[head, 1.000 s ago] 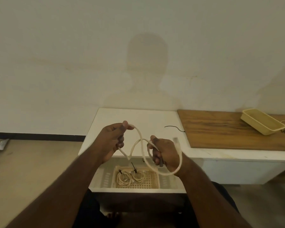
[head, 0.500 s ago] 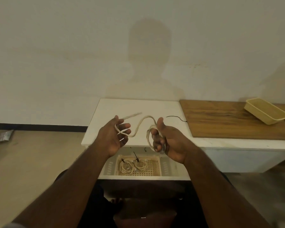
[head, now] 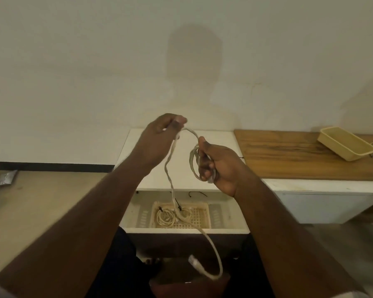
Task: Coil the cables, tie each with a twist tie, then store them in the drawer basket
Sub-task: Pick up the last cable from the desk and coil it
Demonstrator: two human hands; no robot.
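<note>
The pale cable (head: 170, 168) now trails down from your raised left hand (head: 159, 136), plug end dangling near your lap, where a moment ago it looped between both hands. Your right hand (head: 215, 164) fingers grip the gathered coil upright. Coiling continues above the drawer basket (head: 205, 220).

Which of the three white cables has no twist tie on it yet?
The white cable held between both hands; the two coiled cables in the drawer basket carry black ties.
</note>
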